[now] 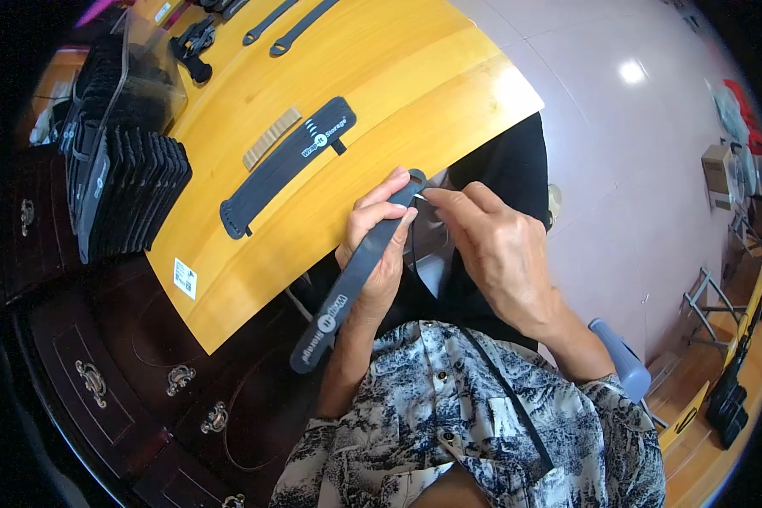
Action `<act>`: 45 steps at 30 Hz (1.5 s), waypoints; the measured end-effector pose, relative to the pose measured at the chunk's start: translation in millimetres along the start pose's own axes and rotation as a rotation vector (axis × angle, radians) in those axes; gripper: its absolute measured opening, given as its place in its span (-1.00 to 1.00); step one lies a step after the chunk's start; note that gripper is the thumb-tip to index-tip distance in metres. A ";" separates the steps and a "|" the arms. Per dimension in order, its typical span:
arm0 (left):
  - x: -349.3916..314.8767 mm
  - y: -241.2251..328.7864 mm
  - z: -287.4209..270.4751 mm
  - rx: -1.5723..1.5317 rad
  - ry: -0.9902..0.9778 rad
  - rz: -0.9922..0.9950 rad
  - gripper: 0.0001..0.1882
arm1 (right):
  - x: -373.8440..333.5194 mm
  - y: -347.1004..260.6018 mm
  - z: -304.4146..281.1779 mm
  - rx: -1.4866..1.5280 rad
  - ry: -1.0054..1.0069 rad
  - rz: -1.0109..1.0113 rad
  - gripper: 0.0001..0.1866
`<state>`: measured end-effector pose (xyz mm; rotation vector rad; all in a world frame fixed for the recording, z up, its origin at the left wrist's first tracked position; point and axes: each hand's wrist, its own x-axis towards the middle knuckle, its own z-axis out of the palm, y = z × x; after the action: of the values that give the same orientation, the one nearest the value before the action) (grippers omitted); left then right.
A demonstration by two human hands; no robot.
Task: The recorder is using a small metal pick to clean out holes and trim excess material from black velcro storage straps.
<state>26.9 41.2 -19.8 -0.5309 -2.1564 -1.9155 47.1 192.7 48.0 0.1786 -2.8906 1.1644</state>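
My left hand [379,262] is closed round a long black storage strap [360,269] with white lettering near its lower end. The strap slants from lower left to upper right, just off the table's front edge, with its slotted end between my two hands. My right hand [506,258] is closed in a pinch beside that slotted end. A small pale tip shows at its fingertips, too small to name. A second black strap [284,176] lies flat on the table, next to a ridged tan strip [272,139].
On the left edge of the yellow wooden table [415,76] stand several stacked black straps [135,186] by a clear plastic holder [152,63]. More looped straps [300,30] lie at the far edge. Dark drawers [93,381] are at the lower left, with a cardboard box [720,173] far right.
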 end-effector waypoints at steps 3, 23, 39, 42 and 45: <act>1.6 -2.9 1.2 0.026 0.012 0.038 -0.80 | -0.1 -1.2 3.4 -0.067 0.052 -0.007 -0.76; 4.8 -4.3 8.4 0.152 0.096 0.100 -0.81 | 5.6 18.4 29.5 0.321 0.164 0.019 -0.84; 5.9 7.0 11.6 -0.154 0.133 0.126 -0.80 | 0.2 11.8 24.4 0.496 0.231 -0.016 -0.85; 5.1 10.4 -3.1 -0.085 -0.029 0.100 -0.89 | -1.6 9.7 14.5 0.481 0.267 -0.056 -0.81; 8.3 21.8 -4.7 -0.514 0.013 -0.101 -0.86 | -4.4 7.6 2.5 0.322 0.244 -0.093 -0.72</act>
<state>27.6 39.6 3.9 -0.4936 -1.6978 -2.5306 50.7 196.9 40.7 0.1606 -2.4480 1.5087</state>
